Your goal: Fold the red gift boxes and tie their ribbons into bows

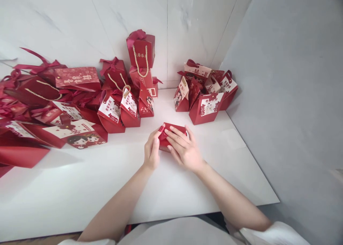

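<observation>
A small red gift box (173,126) with a dark pink ribbon (162,135) on top sits on the white table in front of me. My left hand (152,148) is curled against the box's left side, its fingertips by the ribbon. Across the top lies my right hand (183,146), fingers stretched out and somewhat spread, touching the lid. Much of the box's top and right side is hidden under that hand.
Many red gift boxes crowd the left, among them a flat-topped box (77,78). A stack with a rope-handled box (142,54) stands by the marble wall (134,9). Several tag-labelled boxes (198,114) stand back right. A grey wall (289,95) borders the white table (107,191).
</observation>
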A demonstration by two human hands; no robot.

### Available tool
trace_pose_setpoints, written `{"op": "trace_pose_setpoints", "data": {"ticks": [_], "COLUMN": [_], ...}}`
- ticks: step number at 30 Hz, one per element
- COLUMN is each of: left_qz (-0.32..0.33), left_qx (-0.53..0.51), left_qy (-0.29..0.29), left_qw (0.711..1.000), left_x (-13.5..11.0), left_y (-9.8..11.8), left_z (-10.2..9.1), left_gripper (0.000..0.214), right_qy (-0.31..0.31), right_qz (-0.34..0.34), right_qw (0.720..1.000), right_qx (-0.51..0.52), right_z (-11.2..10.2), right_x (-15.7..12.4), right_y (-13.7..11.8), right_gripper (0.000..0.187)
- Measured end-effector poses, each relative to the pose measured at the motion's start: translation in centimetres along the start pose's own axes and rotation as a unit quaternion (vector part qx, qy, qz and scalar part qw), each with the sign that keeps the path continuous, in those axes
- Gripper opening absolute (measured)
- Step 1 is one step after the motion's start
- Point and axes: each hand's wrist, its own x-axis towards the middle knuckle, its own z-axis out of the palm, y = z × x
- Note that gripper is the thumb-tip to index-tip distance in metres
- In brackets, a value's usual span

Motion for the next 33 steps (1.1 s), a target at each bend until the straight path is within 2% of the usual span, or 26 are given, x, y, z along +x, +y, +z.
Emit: {"op": "trace_pose_setpoints", "data": {"ticks": [7,12,17,21,29,31,33], "left_qz": [-0.122,-0.173,-0.194,-0.196,-0.179,-0.178,-0.182], "left_qx": [-0.114,-0.193,-0.143,-0.110,-0.029,-0.031,-0.044], "left_qy": [0.009,0.051,0.078,0.105,0.065,0.052,0.042], "left_qw": [0.986,0.964,0.967,0.969,0.981,0.982,0.981], "left_x": [1.0,1.3,1.4,1.3,1.6,1.7,1.7], "left_y": [1.0,1.0,1.5,1.9,2.4,2.3,2.1], "left_z": [0.0,0.2,0.1,-0.1,-0.2,-0.3,-0.4], "left_gripper": [0.047,0.037,0.030,0.035,0.039,0.037,0.034], "right_qy": [0.049,0.011,0.032,0.026,0.072,0.097,0.148], "right_qz": [-0.105,-0.127,-0.157,-0.164,-0.208,-0.180,-0.060], "right_qw": [0.993,0.991,0.984,0.983,0.970,0.972,0.978], "right_qx": [0.025,0.046,0.083,0.083,0.103,0.119,0.135], "right_z": [-0.5,-0.3,0.1,0.2,0.9,0.4,-0.2], "right_x": [-0.9,-1.2,-1.3,-1.3,-1.6,-1.5,-1.2], "right_y": [1.3,1.0,0.4,-0.3,-1.4,-1.5,-1.3], "right_gripper": [0.021,0.022,0.022,0.020,0.022,0.027,0.024]}}
